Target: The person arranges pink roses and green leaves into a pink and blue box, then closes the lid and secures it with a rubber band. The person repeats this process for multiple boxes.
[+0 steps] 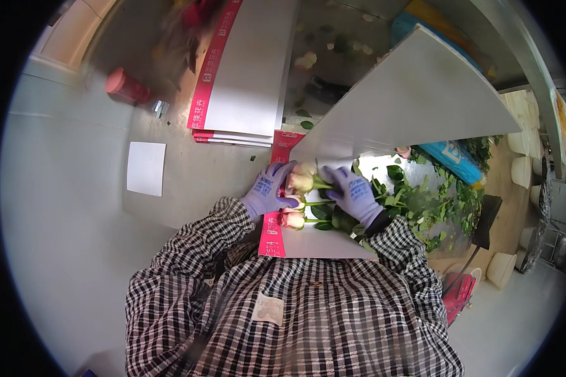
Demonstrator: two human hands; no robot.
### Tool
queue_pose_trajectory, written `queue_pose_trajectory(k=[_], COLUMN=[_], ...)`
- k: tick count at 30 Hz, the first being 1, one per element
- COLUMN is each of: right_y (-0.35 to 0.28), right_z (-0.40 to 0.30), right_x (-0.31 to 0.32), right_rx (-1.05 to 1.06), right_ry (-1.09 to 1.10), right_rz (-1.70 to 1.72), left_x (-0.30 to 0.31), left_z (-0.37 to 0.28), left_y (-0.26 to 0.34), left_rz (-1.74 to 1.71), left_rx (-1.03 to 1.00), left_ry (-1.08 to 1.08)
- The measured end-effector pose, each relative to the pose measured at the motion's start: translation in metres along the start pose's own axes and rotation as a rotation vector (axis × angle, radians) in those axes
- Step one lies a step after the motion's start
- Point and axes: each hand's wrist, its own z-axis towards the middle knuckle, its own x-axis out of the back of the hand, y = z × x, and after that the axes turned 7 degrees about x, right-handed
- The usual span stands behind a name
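Observation:
My left hand (269, 188), in a pale purple work glove, cups the head of a cream-and-pink rose (301, 179) between fingers and thumb. The thumb reaches to a second rose head (296, 202). A third rose (293, 219) lies just below, apart from my fingers. On the stem side, my right hand (356, 194), gloved alike, has its fingers and thumb about the green stem (321, 185) of the top rose. The roses rest on a white sheet with a pink printed border (272, 240). A large white panel (405, 94) slants up beyond my right hand.
White sheets with pink borders (247, 70) are stacked at the far side. Left stand a pink-lidded jar (127, 86) and a white card (146, 168). Leafy stems (434, 202) and a blue packet (453, 162) lie right, with white tubs (501, 269) beyond.

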Motion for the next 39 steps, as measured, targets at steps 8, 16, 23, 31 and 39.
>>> queue_pose_trajectory(k=[8, 16, 23, 31, 39], right_y=[-0.028, -0.019, -0.013, -0.018, -0.012], right_z=[-0.005, 0.0, -0.007, 0.001, 0.029], right_x=[0.066, -0.02, -0.035, -0.02, -0.008], right_rx=[0.044, 0.128, 0.228, 0.119, 0.003], right_ry=[0.097, 0.066, 0.118, -0.067, 0.194], right_rz=[0.272, -0.198, -0.316, -0.142, 0.107], left_x=[0.01, 0.012, 0.015, 0.017, -0.008], left_z=[-0.002, -0.004, -0.004, 0.003, 0.009], left_y=[0.001, 0.005, 0.007, 0.02, 0.014], left_rz=[0.045, -0.009, 0.018, 0.046, 0.257], left_rx=[0.034, -0.031, -0.052, 0.035, 0.026], left_ry=[-0.026, 0.079, 0.02, -0.056, 0.204])
